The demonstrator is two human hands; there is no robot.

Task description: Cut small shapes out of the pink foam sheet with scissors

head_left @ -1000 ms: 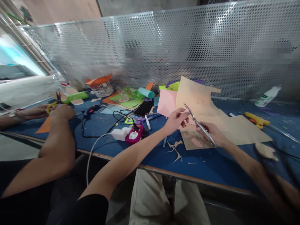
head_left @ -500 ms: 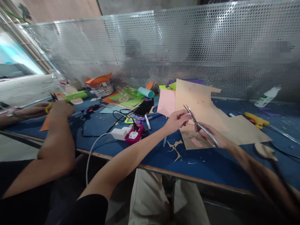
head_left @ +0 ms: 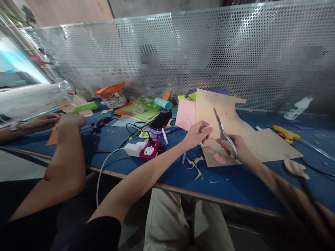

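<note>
My left hand [head_left: 198, 135] is closed in a pinch in front of the large tan sheet, and a small piece of pink paper [head_left: 215, 133] shows at its fingertips. In my right hand [head_left: 235, 147] is a pair of metal scissors [head_left: 222, 129], blades together and pointing up and away, apart from the pink piece. Behind both hands lies the tan paper sheet [head_left: 217, 104], its right edge cut irregularly. A pink sheet [head_left: 186, 113] sticks out on its left. Below it, a curved pink scrap [head_left: 219, 159] rests on tan paper, near tan offcuts [head_left: 196, 165].
A purple power socket [head_left: 150, 150] with a white plug and cables stands left of my forearm. To the right are a yellow glue gun [head_left: 285, 133] and a white bottle [head_left: 298, 108]. A co-worker's hands [head_left: 69, 120] hold orange paper at the left. A perforated metal screen backs the table.
The scissors have closed and swung from pointing up-left at the pink paper to more upright, away from it. My left hand has barely moved. The co-worker's scissors no longer show.
</note>
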